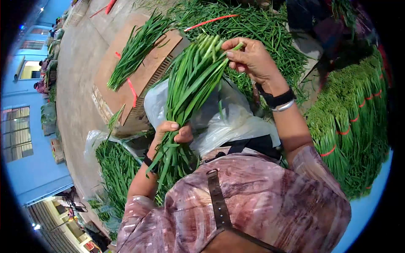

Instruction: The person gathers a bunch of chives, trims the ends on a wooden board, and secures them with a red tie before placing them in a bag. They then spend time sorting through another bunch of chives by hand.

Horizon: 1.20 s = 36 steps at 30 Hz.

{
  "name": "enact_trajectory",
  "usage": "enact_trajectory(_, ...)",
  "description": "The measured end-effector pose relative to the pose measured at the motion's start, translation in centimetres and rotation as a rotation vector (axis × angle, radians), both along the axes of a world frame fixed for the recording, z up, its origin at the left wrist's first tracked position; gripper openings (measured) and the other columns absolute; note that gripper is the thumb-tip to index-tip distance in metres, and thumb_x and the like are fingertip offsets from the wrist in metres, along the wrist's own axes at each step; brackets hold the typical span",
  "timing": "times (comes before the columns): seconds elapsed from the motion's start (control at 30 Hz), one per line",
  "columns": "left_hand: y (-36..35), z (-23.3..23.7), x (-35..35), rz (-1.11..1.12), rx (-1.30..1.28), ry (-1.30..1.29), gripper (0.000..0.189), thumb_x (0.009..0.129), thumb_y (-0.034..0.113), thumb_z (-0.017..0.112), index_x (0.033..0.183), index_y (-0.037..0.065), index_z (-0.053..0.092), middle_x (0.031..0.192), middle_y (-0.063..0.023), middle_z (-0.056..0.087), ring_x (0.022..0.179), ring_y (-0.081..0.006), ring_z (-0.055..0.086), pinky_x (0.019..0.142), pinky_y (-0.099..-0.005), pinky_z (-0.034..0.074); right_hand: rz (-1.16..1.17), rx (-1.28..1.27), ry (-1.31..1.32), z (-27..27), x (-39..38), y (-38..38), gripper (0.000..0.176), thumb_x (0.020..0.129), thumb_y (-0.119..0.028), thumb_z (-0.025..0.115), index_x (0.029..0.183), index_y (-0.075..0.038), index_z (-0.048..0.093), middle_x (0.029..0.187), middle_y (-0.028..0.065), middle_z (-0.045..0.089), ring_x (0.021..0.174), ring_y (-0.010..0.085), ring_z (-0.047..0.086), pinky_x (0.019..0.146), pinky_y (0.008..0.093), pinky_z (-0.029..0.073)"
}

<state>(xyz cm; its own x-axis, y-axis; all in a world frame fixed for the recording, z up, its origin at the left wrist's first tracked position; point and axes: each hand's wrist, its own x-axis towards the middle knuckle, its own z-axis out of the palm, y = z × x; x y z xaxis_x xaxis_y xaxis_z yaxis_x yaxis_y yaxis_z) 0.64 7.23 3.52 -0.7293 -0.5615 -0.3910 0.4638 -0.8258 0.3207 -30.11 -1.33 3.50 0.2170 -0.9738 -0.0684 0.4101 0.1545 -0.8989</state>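
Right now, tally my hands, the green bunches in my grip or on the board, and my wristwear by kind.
Hands: 2
Bunches: 2
Black bands: 2
Silver bangle: 1
Total: 7

- Left hand (pixel 172 131) + right hand (pixel 249 59): 2 hands
- Held bunch of greens (pixel 190 86): 1
- Board (pixel 157 57): 1
- Bunch lying on it (pixel 137 50): 1
- Loose red strips (pixel 132 92): at least 2
- Heaps of loose greens (pixel 265 31): 2 in sight, upper middle and lower left
- Stacked bunches (pixel 354 139), right side: several, overlapping, exact count unclear
- Red ties (pixel 344 132) on those: at least 5
- Dark wristbands (pixel 274 98): 2
- Silver bracelet (pixel 284 106): 1
- Single leaves: too many, can't count
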Motion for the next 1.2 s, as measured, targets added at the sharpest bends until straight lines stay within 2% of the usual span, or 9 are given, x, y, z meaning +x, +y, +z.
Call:
enact_trajectory(0.2, -0.3, -1.0, 0.4, 0.01, 0.012, 0.079, 0.058, 0.075, 0.015, 0.057, 0.13, 0.004, 0.04, 0.068, -0.0046, 0.05, 0.049, -0.0096, 0.042, 0.049, -0.0216, 0.034, 0.073, 0.061, 0.271, -0.3, -0.8, 0.2, 0.027, 0.082, -0.009, 0.068, 0.106, -0.001, 0.058, 0.077, 0.0058, 0.065, 0.058, 0.0063, 0.058, 0.045, 0.016, 0.041)
enact_trajectory(0.37, -0.1, -1.6, 0.1, 0.005, -0.034, 0.183, 0.063, 0.077, 0.015, 0.056, 0.135, 0.003, 0.034, 0.069, -0.0038, 0.05, 0.05, -0.0085, 0.045, 0.052, -0.0228, 0.033, 0.146, -0.13, -0.093, -1.3, -1.0, -0.7, 0.033, 0.084, -0.009, 0.065, 0.113, 0.003, 0.055, 0.087, 0.0098, 0.065, 0.066, 0.0088, 0.062, 0.049, 0.0157, 0.045)
enact_trajectory(0.63, 0.4, -2.6, 0.1, -0.039, -0.075, 0.267, 0.08, 0.077, 0.017, 0.054, 0.144, -0.001, 0.014, 0.067, -0.0014, 0.049, 0.048, -0.0063, 0.045, 0.053, -0.0231, 0.032, -0.031, 0.165, 0.357, -4.2, 0.1, -2.8, 0.02, 0.086, -0.022, 0.061, 0.095, -0.004, 0.064, 0.078, 0.0033, 0.065, 0.06, 0.0083, 0.059, 0.048, 0.0206, 0.045)
enact_trajectory(0.73, 0.3, -2.9, 0.1, -0.058, -0.089, 0.254, 0.081, 0.076, 0.017, 0.054, 0.144, -0.002, 0.013, 0.067, -0.001, 0.049, 0.048, -0.0064, 0.045, 0.054, -0.0231, 0.032, -0.026, 0.104, 0.277, -5.3, 3.8, -2.2, 0.014, 0.084, -0.011, 0.062, 0.092, -0.001, 0.063, 0.075, 0.0033, 0.062, 0.061, 0.0101, 0.061, 0.051, 0.0254, 0.046)
enact_trajectory(0.93, 0.9, -1.0, -0.1, -0.027, -0.058, 0.362, 0.081, 0.078, 0.017, 0.055, 0.144, -0.002, 0.01, 0.069, -0.0009, 0.05, 0.049, -0.0065, 0.047, 0.057, -0.0238, 0.035, 0.219, 0.083, 0.344, -4.1, 2.0, -2.1, 0.013, 0.085, -0.004, 0.056, 0.096, 0.0, 0.061, 0.078, 0.0026, 0.061, 0.063, 0.0093, 0.06, 0.052, 0.0225, 0.048)
enact_trajectory(0.97, 1.1, -1.1, 0.0, -0.027, -0.049, 0.373, 0.081, 0.079, 0.017, 0.055, 0.144, -0.002, 0.01, 0.068, -0.0007, 0.05, 0.049, -0.0065, 0.048, 0.057, -0.0237, 0.035, 0.162, 0.125, 0.325, -3.4, 2.2, -1.8, 0.008, 0.082, -0.003, 0.057, 0.086, 0.003, 0.061, 0.069, 0.0066, 0.059, 0.061, 0.0148, 0.059, 0.053, 0.0323, 0.046)
enact_trajectory(1.07, 1.2, -1.7, 0.1, -0.046, -0.048, 0.391, 0.081, 0.079, 0.018, 0.055, 0.143, -0.002, 0.011, 0.068, 0.0001, 0.05, 0.049, -0.0064, 0.048, 0.056, -0.0236, 0.035, 0.053, -0.133, 0.713, -6.1, 2.9, -3.0, 0.013, 0.079, -0.008, 0.058, 0.085, 0.004, 0.061, 0.065, 0.0158, 0.059, 0.061, 0.0241, 0.061, 0.056, 0.0393, 0.047)
enact_trajectory(1.1, 1.2, -1.9, 0.1, -0.055, -0.046, 0.395, 0.08, 0.079, 0.018, 0.056, 0.143, -0.002, 0.011, 0.067, 0.0003, 0.05, 0.049, -0.0063, 0.049, 0.055, -0.0236, 0.036, -0.095, -0.26, 0.801, -4.3, 3.3, -2.2, 0.015, 0.078, -0.012, 0.058, 0.082, 0.003, 0.061, 0.069, 0.0243, 0.058, 0.062, 0.0341, 0.06, 0.06, 0.0433, 0.047)
enact_trajectory(1.2, 1.5, -1.9, 0.2, -0.062, -0.042, 0.411, 0.08, 0.08, 0.019, 0.056, 0.143, -0.001, 0.011, 0.066, 0.0011, 0.051, 0.049, -0.0062, 0.049, 0.054, -0.0234, 0.036, -0.138, -0.324, 0.853, -4.5, 3.3, -2.1, 0.015, 0.079, -0.012, 0.055, 0.079, 0.002, 0.06, 0.073, 0.026, 0.058, 0.065, 0.039, 0.059, 0.063, 0.044, 0.047)
